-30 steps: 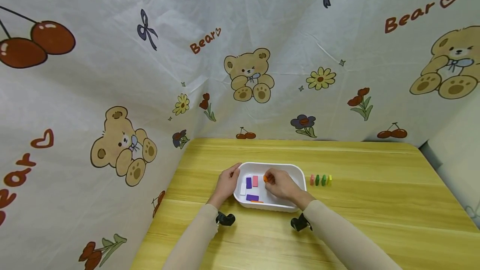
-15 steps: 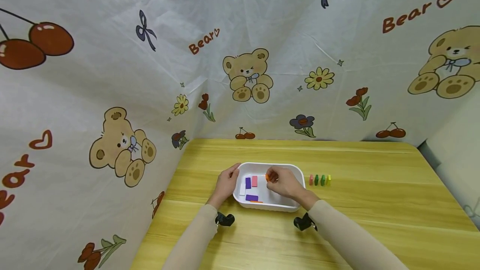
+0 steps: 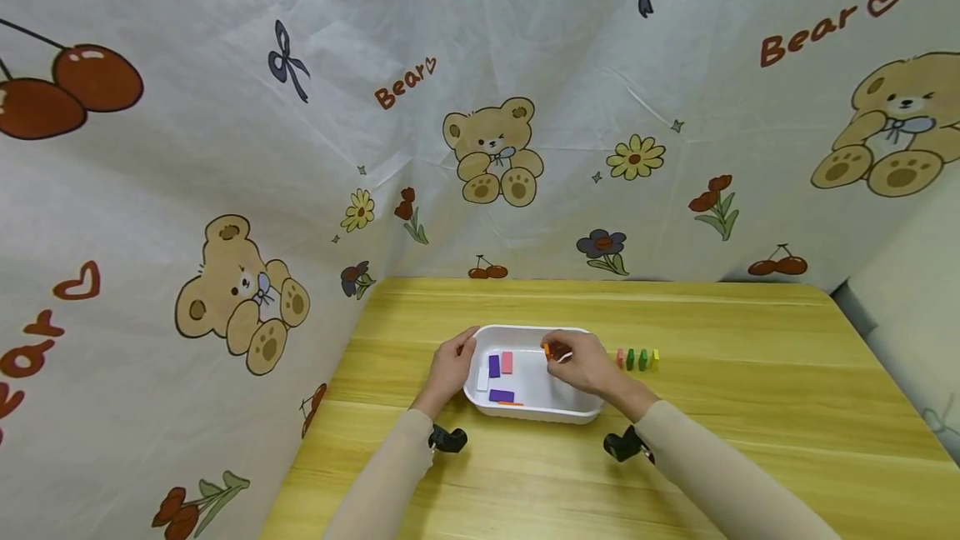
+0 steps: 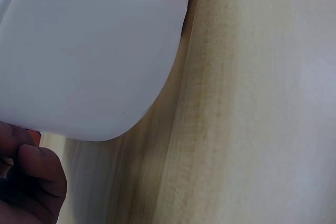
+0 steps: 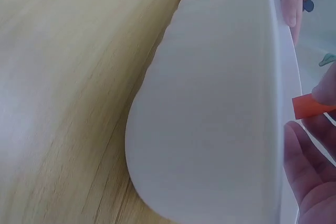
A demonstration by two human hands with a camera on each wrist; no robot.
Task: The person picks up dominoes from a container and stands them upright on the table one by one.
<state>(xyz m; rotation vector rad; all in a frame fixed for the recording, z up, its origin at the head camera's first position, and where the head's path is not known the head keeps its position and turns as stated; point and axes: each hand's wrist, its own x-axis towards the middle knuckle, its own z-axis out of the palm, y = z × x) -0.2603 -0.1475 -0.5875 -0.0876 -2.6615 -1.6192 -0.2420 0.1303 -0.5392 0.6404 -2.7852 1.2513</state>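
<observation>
Right hand (image 3: 583, 362) pinches one orange block (image 5: 305, 107).

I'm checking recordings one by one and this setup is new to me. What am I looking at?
There is no robot here, just a person's two bare hands. The wide pictures come from a camera on the head, looking forward and down; the two close ones come from wrist cameras and mostly show the outside of a white tray and the table. The left hand holds the tray's left end. The right hand pinches an orange block over the tray. Inside lie two purple blocks, a pink block, a white block and a thin orange piece. To the right of the tray, a pink piece, two green pieces and a yellow piece stand in a row.
</observation>
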